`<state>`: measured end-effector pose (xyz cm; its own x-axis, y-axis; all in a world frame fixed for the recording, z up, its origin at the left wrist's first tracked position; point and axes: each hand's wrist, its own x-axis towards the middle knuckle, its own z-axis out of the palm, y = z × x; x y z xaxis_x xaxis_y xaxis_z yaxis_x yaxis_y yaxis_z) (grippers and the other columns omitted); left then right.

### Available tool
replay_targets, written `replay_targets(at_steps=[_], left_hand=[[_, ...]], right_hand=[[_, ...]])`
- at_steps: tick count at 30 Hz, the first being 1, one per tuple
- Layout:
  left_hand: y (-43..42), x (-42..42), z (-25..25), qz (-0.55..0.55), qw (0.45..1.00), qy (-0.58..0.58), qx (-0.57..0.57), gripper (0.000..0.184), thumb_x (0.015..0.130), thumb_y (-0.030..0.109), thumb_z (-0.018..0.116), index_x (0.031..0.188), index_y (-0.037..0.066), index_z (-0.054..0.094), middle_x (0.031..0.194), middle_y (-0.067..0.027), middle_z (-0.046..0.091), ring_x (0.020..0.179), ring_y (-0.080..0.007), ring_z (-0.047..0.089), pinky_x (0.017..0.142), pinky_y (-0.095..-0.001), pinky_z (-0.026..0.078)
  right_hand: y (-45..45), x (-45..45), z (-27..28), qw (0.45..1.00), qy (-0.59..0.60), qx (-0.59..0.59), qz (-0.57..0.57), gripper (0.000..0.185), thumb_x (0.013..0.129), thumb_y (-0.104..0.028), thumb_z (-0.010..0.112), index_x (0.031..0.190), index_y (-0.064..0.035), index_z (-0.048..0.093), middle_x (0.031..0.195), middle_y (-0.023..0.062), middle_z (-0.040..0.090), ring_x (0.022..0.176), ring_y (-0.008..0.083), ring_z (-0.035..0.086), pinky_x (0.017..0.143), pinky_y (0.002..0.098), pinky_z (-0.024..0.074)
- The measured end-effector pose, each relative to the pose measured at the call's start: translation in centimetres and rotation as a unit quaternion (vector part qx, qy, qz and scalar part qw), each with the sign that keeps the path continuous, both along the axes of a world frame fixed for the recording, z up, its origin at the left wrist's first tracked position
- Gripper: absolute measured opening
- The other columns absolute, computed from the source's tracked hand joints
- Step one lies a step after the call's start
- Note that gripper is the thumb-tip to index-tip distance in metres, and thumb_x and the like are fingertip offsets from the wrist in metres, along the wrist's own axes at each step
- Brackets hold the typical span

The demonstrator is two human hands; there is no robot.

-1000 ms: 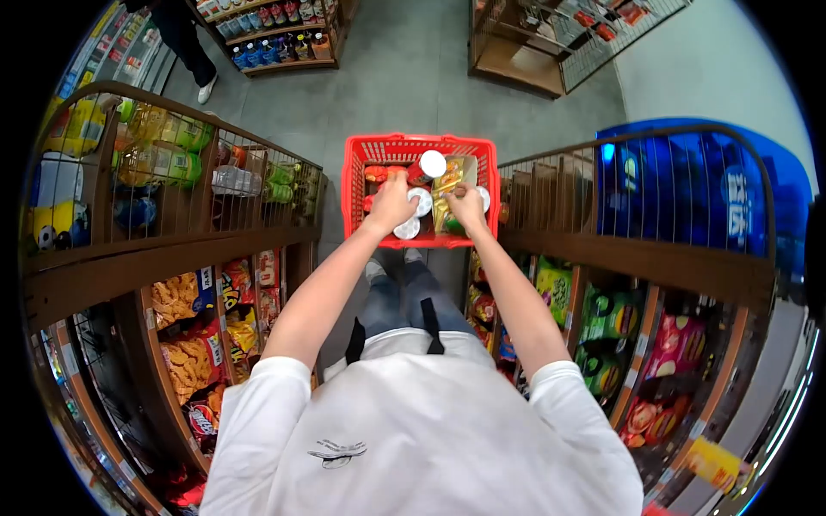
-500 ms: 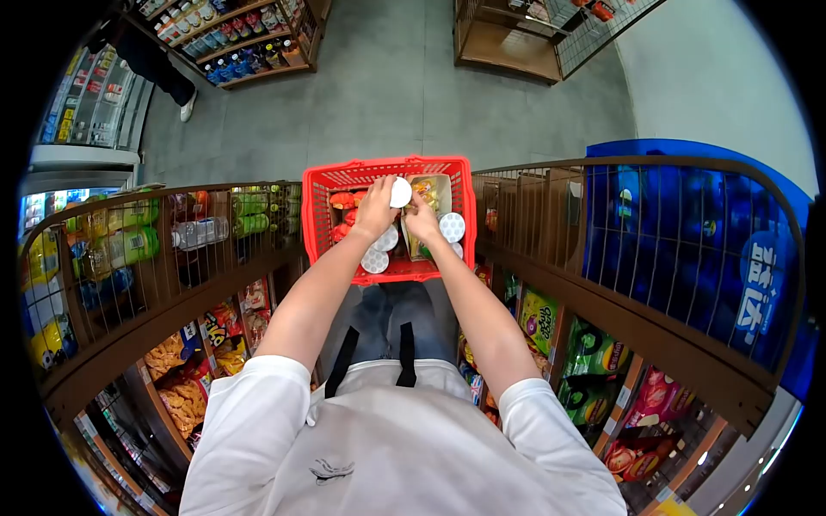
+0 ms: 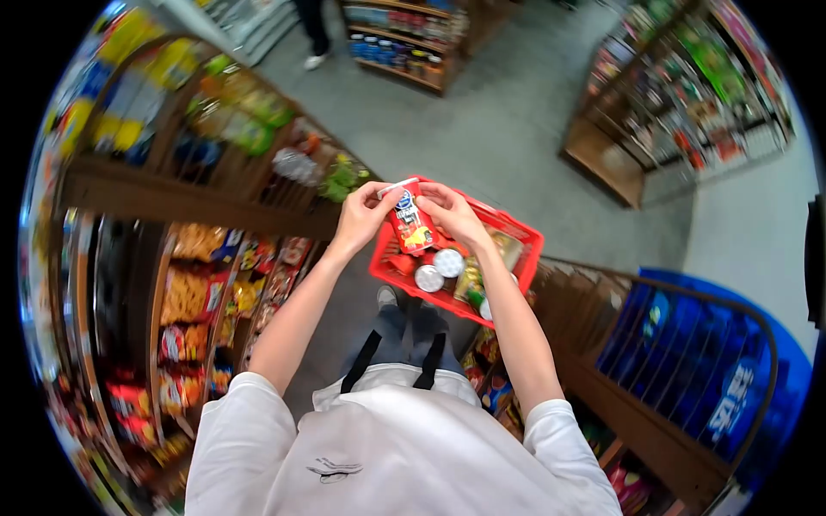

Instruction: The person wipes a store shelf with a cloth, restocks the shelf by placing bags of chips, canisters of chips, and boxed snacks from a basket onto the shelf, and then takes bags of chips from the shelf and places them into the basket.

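A red can with a white lid (image 3: 411,225) is held tilted above the basket, its printed label facing up. My left hand (image 3: 361,215) grips its upper left side, and my right hand (image 3: 452,215) grips its upper right side. Below the can is the red shopping basket (image 3: 527,258). Inside it show white round can ends (image 3: 448,262), red packets (image 3: 402,264) and yellow packets (image 3: 469,282). The forearms and the held can hide part of the contents. What supports the basket is not visible.
Snack shelves (image 3: 194,301) stand on the left, with bottles in a wire rack above. A wire rack with blue packs (image 3: 680,353) is at the right. Further shelves (image 3: 400,43) and a person's leg (image 3: 311,26) are ahead on the grey floor.
The can has come up out of the basket and is tilted so that its label shows. Both hands have risen with it. The view has turned, and the basket appears rotated and further right.
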<state>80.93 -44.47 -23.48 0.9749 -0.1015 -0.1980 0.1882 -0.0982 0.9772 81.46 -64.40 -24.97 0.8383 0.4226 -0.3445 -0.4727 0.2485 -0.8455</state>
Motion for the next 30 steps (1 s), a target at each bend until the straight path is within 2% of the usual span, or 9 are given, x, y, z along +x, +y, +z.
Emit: replay_targets(at_steps=[2,5,8,10,14,20,23,26,30], left_hand=[[2.9,-2.1,2.1,0.085,0.993,-0.081,0.006,0.028,0.086,0.021,0.070,0.102,-0.002,0.066,0.088,-0.0060,0.068,0.077,-0.0084,0.061,0.070,-0.0236,0.050],[7.6,-6.4,5.3,0.180,0.971,-0.146,0.060,0.037,0.079,0.017,0.077,0.108,-0.001,0.063,0.096,-0.0057,0.065,0.084,-0.0103,0.061,0.070,-0.0246,0.051],[12.6,-11.4,8.4,0.234,0.943,-0.217,0.093,0.047,0.076,0.018,0.080,0.114,0.000,0.060,0.106,-0.0092,0.060,0.089,-0.0146,0.063,0.073,-0.0272,0.054],[14.8,-15.2,12.5,0.269,0.931,-0.191,0.155,0.051,0.074,0.017,0.080,0.117,0.001,0.058,0.107,-0.0099,0.059,0.093,-0.0164,0.064,0.075,-0.0284,0.055],[19.4,-20.8,15.1,0.378,0.881,-0.226,0.174,0.058,0.075,0.015,0.080,0.122,-0.003,0.052,0.111,-0.0116,0.061,0.102,-0.0176,0.061,0.085,-0.0303,0.051],[25.4,-27.5,21.6,0.410,0.848,-0.286,0.174,0.071,0.077,0.011,0.077,0.135,-0.003,0.040,0.124,-0.0143,0.055,0.115,-0.0195,0.054,0.093,-0.0342,0.047],[28.7,-29.4,24.5,0.412,0.828,-0.314,0.213,0.072,0.076,0.014,0.078,0.137,0.000,0.040,0.117,-0.0177,0.061,0.106,-0.0218,0.061,0.086,-0.0340,0.052],[32.7,-30.2,27.9,0.400,0.808,-0.355,0.248,0.070,0.077,0.014,0.078,0.136,0.000,0.042,0.113,-0.0184,0.064,0.100,-0.0217,0.064,0.082,-0.0330,0.054],[37.1,-29.4,33.8,0.371,0.773,-0.404,0.318,0.068,0.082,0.008,0.071,0.141,0.004,0.038,0.122,-0.0148,0.058,0.105,-0.0187,0.060,0.088,-0.0320,0.050]], right_hand=[[3.7,0.3,1.2,0.998,0.004,0.042,0.043,0.050,0.088,-0.021,0.068,0.127,0.0001,0.047,0.118,0.0135,0.059,0.093,0.0119,0.060,0.071,0.0246,0.0498],[9.0,0.2,3.5,0.984,-0.072,0.051,0.152,0.049,0.087,-0.015,0.068,0.128,0.0009,0.046,0.120,0.0128,0.058,0.114,0.0183,0.054,0.099,0.0318,0.0436],[15.3,-0.6,6.4,0.952,-0.119,0.080,0.269,0.054,0.083,-0.005,0.070,0.130,0.0010,0.045,0.121,0.0124,0.058,0.111,0.0199,0.056,0.096,0.0343,0.0466],[19.4,-1.5,8.5,0.917,-0.152,0.103,0.354,0.060,0.079,-0.001,0.073,0.131,0.0008,0.044,0.119,0.0125,0.059,0.109,0.0203,0.057,0.093,0.0353,0.0486],[27.4,-4.9,14.0,0.865,-0.254,0.083,0.424,0.070,0.071,-0.003,0.081,0.131,-0.0006,0.043,0.117,0.0114,0.060,0.107,0.0191,0.058,0.092,0.0343,0.0488],[37.1,-9.1,20.8,0.818,-0.310,0.166,0.455,0.073,0.070,-0.009,0.083,0.131,0.0006,0.044,0.117,0.0114,0.061,0.104,0.0189,0.059,0.090,0.0347,0.0487],[41.0,-10.3,24.1,0.779,-0.415,0.156,0.444,0.070,0.072,-0.007,0.081,0.130,0.0016,0.044,0.117,0.0123,0.061,0.103,0.0185,0.059,0.089,0.0336,0.0494],[44.1,-11.7,28.8,0.771,-0.422,0.200,0.432,0.071,0.072,-0.008,0.081,0.131,0.0013,0.043,0.116,0.0137,0.062,0.103,0.0204,0.060,0.089,0.0345,0.0494],[48.2,-11.5,34.1,0.732,-0.580,0.159,0.319,0.069,0.078,-0.014,0.077,0.135,0.0010,0.041,0.120,0.0164,0.060,0.109,0.0232,0.060,0.091,0.0360,0.0499]])
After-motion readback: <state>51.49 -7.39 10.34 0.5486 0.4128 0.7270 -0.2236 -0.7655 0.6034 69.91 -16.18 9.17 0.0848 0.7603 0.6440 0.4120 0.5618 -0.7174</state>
